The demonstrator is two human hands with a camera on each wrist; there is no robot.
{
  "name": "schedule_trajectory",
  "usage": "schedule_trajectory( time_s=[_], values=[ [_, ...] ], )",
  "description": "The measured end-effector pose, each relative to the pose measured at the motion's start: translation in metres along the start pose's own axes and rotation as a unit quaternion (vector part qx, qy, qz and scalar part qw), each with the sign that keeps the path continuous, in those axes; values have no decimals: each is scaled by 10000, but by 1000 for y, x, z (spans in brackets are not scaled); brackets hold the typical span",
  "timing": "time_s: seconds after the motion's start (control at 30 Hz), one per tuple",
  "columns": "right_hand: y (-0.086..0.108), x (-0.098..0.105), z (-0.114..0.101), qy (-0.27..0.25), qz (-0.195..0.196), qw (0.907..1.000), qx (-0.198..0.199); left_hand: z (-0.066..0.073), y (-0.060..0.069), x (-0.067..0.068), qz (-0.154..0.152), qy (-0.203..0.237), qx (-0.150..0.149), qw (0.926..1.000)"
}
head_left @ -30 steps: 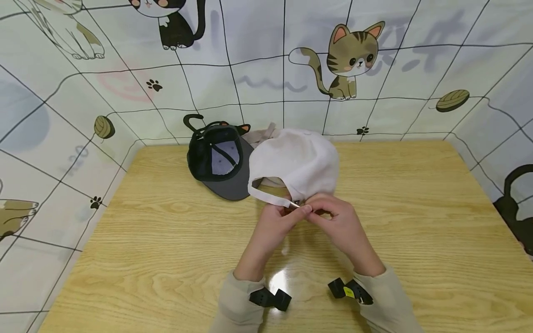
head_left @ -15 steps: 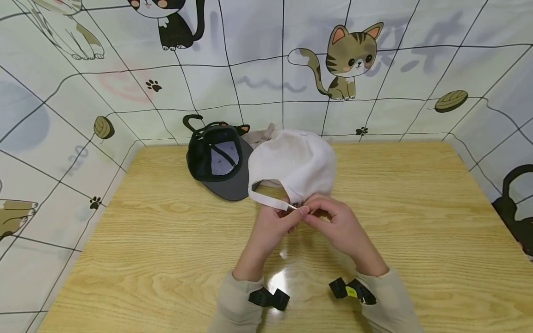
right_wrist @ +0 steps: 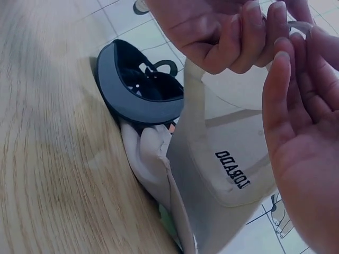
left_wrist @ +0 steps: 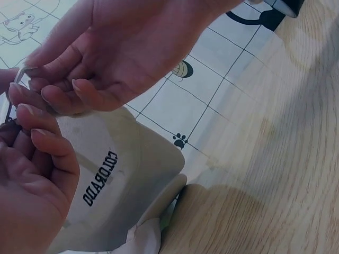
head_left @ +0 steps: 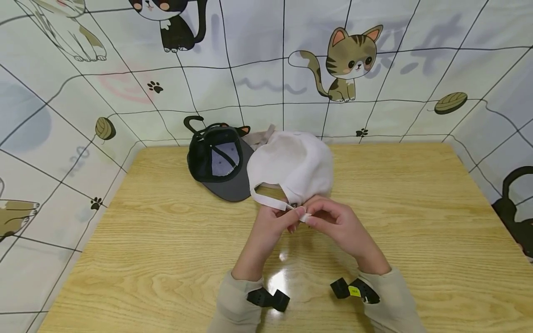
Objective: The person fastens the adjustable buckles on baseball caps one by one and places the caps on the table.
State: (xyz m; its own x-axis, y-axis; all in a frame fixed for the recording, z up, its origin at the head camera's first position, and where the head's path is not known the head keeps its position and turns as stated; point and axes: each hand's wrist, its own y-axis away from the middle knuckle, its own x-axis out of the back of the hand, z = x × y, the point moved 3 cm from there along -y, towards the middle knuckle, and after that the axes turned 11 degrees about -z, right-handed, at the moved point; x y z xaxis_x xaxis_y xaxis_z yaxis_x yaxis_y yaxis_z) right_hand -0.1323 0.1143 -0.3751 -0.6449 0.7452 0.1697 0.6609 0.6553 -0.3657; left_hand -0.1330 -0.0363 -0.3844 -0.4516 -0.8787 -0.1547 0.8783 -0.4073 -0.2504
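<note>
A white cap sits with its rear opening facing me. Its strap runs into my fingers, close to a small dark fastening. My left hand pinches the strap between thumb and fingers. Just to its right, my right hand pinches the white strap end between thumb and index finger. Dark "COLORADO" lettering marks the cap's front in the left wrist view. Fingers partly hide the fastening.
A dark cap lies upside down left of the white cap, its brim touching or near it. Behind them shows a beige cloth item, mostly hidden. The wooden table meets cat-print walls at the back and sides.
More of the white strap end now shows between my fingertips. My right hand has eased slightly down and to the right, and the white cap has shifted a little left.
</note>
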Motion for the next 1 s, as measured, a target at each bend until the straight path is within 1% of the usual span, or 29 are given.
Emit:
schedule_trajectory(
  time_s=[0.1,0.17,0.27,0.43,0.53,0.67,0.83,1.0],
  values=[
    [2,1,1,-202,-83,9997,115,1,1,-1,-56,118,-28,9999],
    [2,1,1,-279,-69,9996,69,1,1,-2,-78,170,-17,9998],
    [3,2,3,-272,67,9994,-185,0,1,-1,-30,156,80,9998],
    [2,4,4,-56,436,9972,-608,-3,1,2,89,124,217,9996],
    [1,4,4,53,622,9951,-766,-4,0,1,30,176,241,9995],
    [1,5,5,141,734,9932,-898,-5,0,0,0,219,258,9994],
    [1,4,5,142,778,9924,-945,-6,-1,0,53,201,241,9995],
    [1,4,5,148,768,9931,-872,-7,-2,0,-19,183,96,9998]
  ],
)
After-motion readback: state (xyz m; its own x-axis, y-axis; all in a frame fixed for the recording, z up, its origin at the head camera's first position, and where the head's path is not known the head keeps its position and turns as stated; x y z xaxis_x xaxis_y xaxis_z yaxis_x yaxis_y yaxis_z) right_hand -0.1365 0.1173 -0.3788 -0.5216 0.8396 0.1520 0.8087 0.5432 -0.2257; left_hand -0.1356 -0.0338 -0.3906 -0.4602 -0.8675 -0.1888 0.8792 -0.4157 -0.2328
